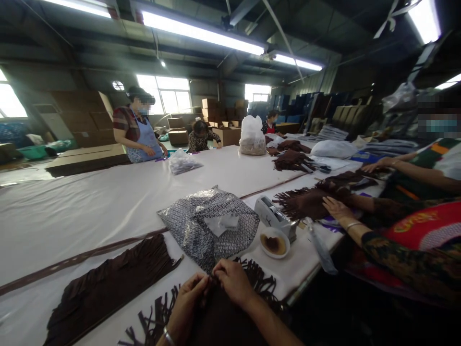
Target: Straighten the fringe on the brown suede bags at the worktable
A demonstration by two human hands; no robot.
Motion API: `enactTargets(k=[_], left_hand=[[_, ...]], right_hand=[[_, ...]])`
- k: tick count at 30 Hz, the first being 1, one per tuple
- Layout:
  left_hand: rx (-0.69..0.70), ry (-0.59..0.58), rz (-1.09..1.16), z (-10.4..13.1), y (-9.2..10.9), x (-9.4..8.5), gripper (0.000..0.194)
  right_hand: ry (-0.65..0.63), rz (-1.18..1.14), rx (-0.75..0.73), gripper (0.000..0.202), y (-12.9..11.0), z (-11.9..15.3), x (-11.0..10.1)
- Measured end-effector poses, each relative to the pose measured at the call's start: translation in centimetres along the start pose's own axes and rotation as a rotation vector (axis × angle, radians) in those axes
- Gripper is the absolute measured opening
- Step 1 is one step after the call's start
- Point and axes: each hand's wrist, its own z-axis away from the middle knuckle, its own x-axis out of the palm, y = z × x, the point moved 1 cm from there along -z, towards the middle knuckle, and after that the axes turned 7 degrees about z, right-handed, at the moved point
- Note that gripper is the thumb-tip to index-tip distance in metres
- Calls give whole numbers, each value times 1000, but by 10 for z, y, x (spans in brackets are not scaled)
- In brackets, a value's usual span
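A dark brown fringed cloth (219, 317) lies at the near edge of the table, its strips spreading out to both sides. Over its far edge, my left hand (189, 300) is closed with thumb and fingertips pinched together. My right hand (232, 281) pinches right beside it, the fingertips of both hands almost touching. What sits between the fingertips is too small and dark to name, though it is at the cloth's edge. Just beyond the hands is a patterned plastic-wrapped bundle (216, 221). Another brown fringed piece (111, 288) lies flat to the left.
A white bowl (274, 242) with brown contents stands beside a grey tape dispenser (275, 218). At right, a co-worker's hands (338, 209) rest on more brown fringed cloth (306, 202). A clear plastic bag (321, 247) hangs over the table edge. Other people stand across the table.
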Motion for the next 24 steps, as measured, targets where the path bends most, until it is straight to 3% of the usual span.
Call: enactTargets(k=[5,11,16,18,20,24], left_hand=[[0,-11,-6,2,-1,-1,29],[-14,78,116,0,-4,-6,26],[0,53,59,1,-5,-6,35],[-16,81,48,1,-5,-3,43],[-50,103,22,0,-4,0,51],[-42,99,-76,-3,-4,9,52]], right_hand=[[138,-59,225,18,29,-7,1],[-6,-101,84,20,30,11,-22],[168,140,74,22,30,10,-53],[198,232,-11,21,21,4,-52],[216,403,-192,28,3,-3,-43],[86,738,-606,72,-44,-32,-4]])
